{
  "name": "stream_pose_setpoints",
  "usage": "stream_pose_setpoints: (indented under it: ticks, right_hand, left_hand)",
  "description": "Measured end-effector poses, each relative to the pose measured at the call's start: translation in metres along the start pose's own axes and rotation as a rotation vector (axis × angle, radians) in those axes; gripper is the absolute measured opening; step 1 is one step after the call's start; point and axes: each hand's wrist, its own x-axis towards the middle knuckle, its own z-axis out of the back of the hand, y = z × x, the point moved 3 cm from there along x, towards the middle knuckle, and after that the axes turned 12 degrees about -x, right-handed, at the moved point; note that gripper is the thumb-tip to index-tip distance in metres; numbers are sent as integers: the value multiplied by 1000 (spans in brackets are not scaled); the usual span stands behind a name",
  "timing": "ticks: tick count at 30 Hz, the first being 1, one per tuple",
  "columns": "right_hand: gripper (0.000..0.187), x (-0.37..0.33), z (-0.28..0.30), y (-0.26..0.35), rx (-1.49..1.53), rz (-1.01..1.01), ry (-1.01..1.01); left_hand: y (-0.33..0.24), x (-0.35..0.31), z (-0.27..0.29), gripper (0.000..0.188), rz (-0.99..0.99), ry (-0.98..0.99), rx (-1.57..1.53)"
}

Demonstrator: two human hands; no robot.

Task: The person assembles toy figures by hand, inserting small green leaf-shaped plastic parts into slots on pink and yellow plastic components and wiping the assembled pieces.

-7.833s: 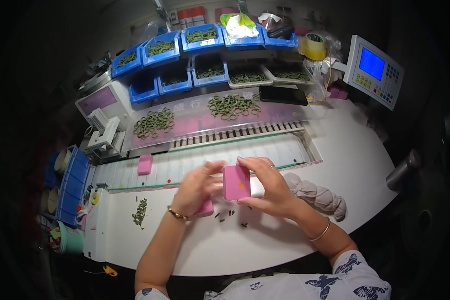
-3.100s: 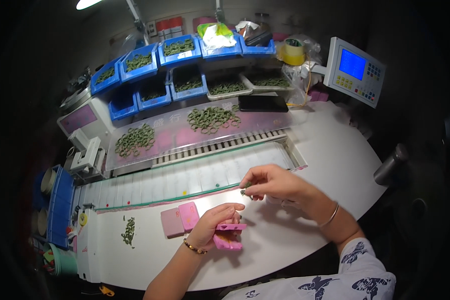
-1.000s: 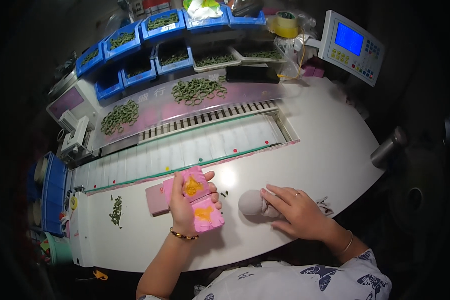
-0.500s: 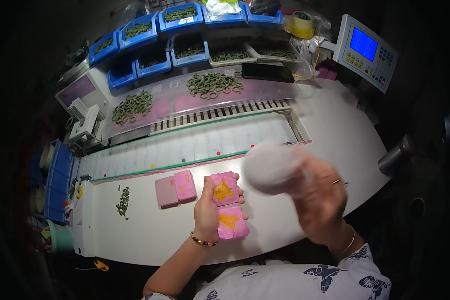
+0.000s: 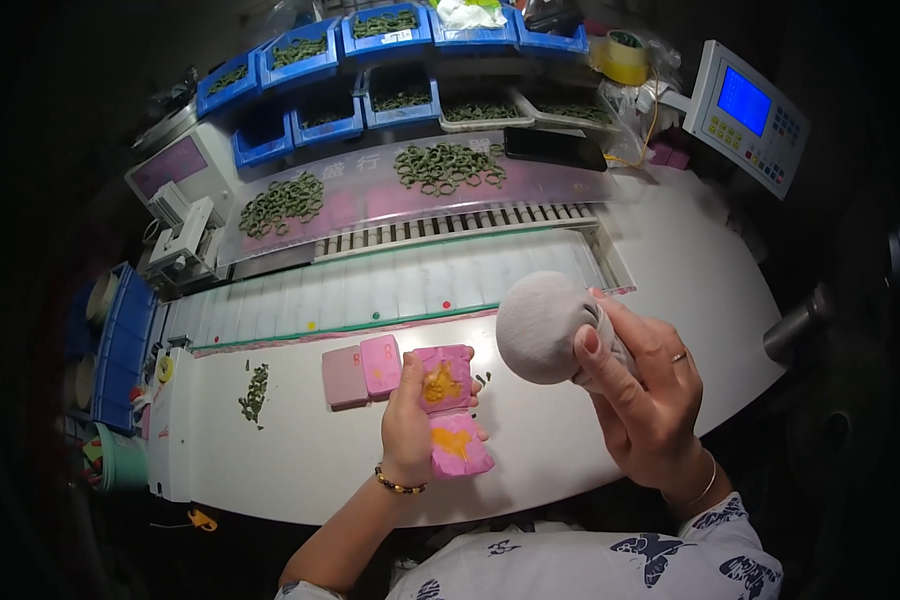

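A pink rubber mold [image 5: 462, 457] lies opened into two halves, one above the other, with orange-yellow patches on both inner faces. My left hand [image 5: 406, 425] grips it along the left side, thumb on the upper half and fingertips showing past its right edge. To the right, my right hand [image 5: 655, 405] holds a round grey-white cloth pouch [image 5: 538, 327] by its gathered neck, raised above the table and apart from the mold. Two closed pink mold blocks [image 5: 344, 378] rest side by side left of my left hand. A few dark green bits [image 5: 483, 380] lie beside the mold's right edge.
Small green pieces [image 5: 254, 395] lie on the white table at left. Behind runs a long glass-topped strip [image 5: 390, 290]. On a clear sheet beyond sit piles of green rings [image 5: 448, 168] and a black phone [image 5: 555, 150]. Blue bins [image 5: 385, 32] line the back; a control panel [image 5: 745, 115] stands right.
The pouch and my right hand, blurred before, now show sharply, nearly in the same place. The whole view has shifted slightly. Green bits beside the mold have come into sight. Both grips stay the same.
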Motion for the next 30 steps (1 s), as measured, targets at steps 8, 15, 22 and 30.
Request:
stream_pose_setpoints:
  ticks: [8,15,22,30]
  right_hand:
    - [53,-31,-25,16,65,301,437]
    - [54,-4,0,11,126,2,69]
    - [53,-1,-1,14,110,282,398]
    - [60,-25,-23,40,230,359,554]
  left_hand:
    - [12,20,21,65,-650,-125,183]
    - [-27,-15,-6,74,-715,-21,315]
    - [-32,-15,-5,73,-763,189,291]
    - [-34,-18,-5,65,-914,335,551]
